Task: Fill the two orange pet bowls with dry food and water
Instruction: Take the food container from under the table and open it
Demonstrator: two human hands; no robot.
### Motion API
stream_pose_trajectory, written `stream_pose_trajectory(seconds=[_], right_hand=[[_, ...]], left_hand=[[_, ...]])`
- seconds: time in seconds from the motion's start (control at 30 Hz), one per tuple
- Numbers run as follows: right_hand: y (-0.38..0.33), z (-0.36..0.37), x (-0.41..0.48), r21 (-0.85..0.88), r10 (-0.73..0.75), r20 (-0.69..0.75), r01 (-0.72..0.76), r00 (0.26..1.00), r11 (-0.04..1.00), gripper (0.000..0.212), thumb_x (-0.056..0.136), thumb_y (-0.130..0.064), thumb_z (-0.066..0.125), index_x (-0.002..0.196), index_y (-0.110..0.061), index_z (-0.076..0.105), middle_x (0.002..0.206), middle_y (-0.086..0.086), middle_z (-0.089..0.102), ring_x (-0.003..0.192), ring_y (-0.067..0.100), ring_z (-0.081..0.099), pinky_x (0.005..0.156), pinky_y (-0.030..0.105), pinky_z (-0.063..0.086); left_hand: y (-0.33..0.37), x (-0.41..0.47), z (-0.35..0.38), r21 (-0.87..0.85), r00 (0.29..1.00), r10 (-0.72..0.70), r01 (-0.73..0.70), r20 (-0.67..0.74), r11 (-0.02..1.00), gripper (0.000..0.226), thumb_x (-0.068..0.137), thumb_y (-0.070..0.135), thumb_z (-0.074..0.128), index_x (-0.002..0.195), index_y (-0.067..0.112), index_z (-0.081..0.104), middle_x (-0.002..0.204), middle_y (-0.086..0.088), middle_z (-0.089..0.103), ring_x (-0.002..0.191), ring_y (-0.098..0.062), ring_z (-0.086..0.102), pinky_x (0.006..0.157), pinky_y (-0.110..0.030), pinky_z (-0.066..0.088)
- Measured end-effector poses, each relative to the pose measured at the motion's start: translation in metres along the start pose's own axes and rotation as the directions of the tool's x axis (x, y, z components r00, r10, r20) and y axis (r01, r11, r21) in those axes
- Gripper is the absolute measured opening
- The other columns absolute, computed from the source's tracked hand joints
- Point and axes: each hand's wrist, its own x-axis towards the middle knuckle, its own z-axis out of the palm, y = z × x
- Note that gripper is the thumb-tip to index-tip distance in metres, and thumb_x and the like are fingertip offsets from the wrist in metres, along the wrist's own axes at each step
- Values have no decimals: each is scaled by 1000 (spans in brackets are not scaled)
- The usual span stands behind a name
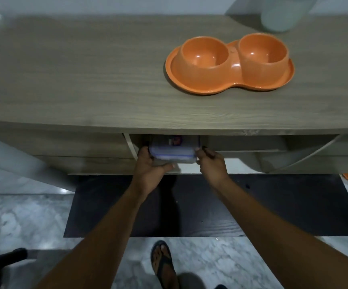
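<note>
The orange pet bowls (229, 63), two cups joined on one oval base, stand empty on the wooden tabletop (85, 80), toward its right side and closer to the far edge than the near one. At the far right corner behind them stands a pale translucent container (281, 15), blurred and cut off by the top of the frame.

Below the near edge of the tabletop, in an open compartment, both hands hold a clear lidded container (173, 152) with a blue seal line. The left hand (150, 170) has its grip clamped on the container's left end, thumb underneath; the right hand (211, 165) has its grip closed on the right end. What the container holds cannot be told.

On the floor lie a dark mat (252, 205) and a sandalled foot (163, 263).
</note>
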Motion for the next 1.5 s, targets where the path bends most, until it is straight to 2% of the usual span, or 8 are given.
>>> stream_pose_trajectory(seconds=[0.1, 0.2, 0.33, 0.67, 0.9, 1.13, 1.33, 1.5], right_hand=[[-13, -29, -48, 42, 61, -8, -61, 998, 997, 9, 95, -21, 69, 88, -18, 72, 86, 0, 70, 86, 18, 63, 88, 33, 51], [-45, -64, -105, -16, 114, 59, -113, 992, 993, 13, 96, -15, 65, 85, -11, 71, 73, 6, 59, 64, 15, 50, 60, 25, 42], [-100, -98, -167, -52, 116, 126, -110, 985, 993, 10, 90, -8, 67, 83, -4, 74, 72, 11, 64, 68, 22, 59, 60, 27, 50], [-241, -46, -152, -66, -142, 153, 154, 978, 986, 44, 90, -28, 76, 100, 14, 71, 87, 24, 72, 60, 23, 66, 63, 34, 60], [-287, 43, -81, -62, 97, 192, -87, 977, 994, 18, 93, -12, 72, 84, 0, 62, 69, 11, 53, 55, 17, 51, 43, 18, 50], [-277, 84, -37, 182, 247, 68, -255, 967, 950, 22, 95, -12, 71, 77, -6, 58, 65, 3, 51, 32, 4, 47, 40, 16, 45], [-268, 99, -30, 50, 53, -179, -45, 982, 998, 25, 87, -14, 76, 69, -6, 62, 65, 12, 64, 64, 28, 61, 63, 36, 52], [-274, 103, -31, 176, 27, -207, 10, 978, 984, 11, 88, -7, 75, 81, -6, 67, 73, 14, 71, 58, 22, 66, 65, 34, 56]], left_hand=[[9, -47, -4, -131, 1000, -24, 24, -2, 991, 46, 76, -2, 75, 117, 13, 62, 113, -8, 69, 100, -16, 65, 81, -24, 51], [35, -99, -12, -164, 984, -148, 131, -100, 978, 12, 89, 22, 68, 101, 21, 68, 102, -2, 73, 100, -20, 68, 77, -28, 50], [85, -143, -29, -82, 958, -159, 143, -237, 986, 32, 79, 46, 74, 77, 14, 68, 82, -9, 72, 82, -22, 69, 82, -47, 56], [217, -88, -103, -227, 992, -127, 117, -28, 967, 11, 90, 18, 69, 97, 10, 69, 96, -11, 72, 80, -19, 69, 65, -25, 56], [237, 31, -159, -234, 967, -215, 242, 135, 942, 12, 97, 10, 56, 89, 14, 64, 85, -6, 67, 75, -16, 62, 75, -28, 49], [232, 95, -165, -200, 931, -232, 293, 281, 935, 20, 101, 11, 47, 99, 15, 66, 82, -4, 71, 70, -17, 65, 59, -31, 56], [225, 113, -157, -224, 952, -200, 253, 232, 941, 18, 100, 12, 50, 102, 12, 68, 88, -5, 72, 72, -17, 65, 66, -32, 49], [229, 120, -156, -248, 974, -195, 218, 112, 944, 19, 94, 12, 61, 109, 2, 67, 95, -18, 68, 77, -27, 63, 65, -35, 51]])
